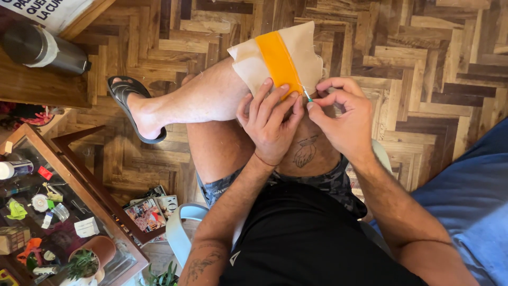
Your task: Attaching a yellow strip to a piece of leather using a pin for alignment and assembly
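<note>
On the knee, left hand (270,124) pins orange-striped beige cloth (278,58); right hand (344,114) pinches a thin needle (306,95).

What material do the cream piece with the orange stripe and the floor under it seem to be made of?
The cream piece looks like woven cloth, matte, with frayed threads at its edges. Its orange stripe seems a smooth fabric band, perhaps ribbon. The floor appears to be wooden parquet: short brown blocks with grain, laid in a herringbone pattern, with a slight sheen.

Your cream cloth (248,66) carries a bright orange band (276,61); the pin (307,96) has a green head. Below lie brown herringbone floor (423,63), black sandal (127,100), grey camouflage shorts (328,182).
</note>
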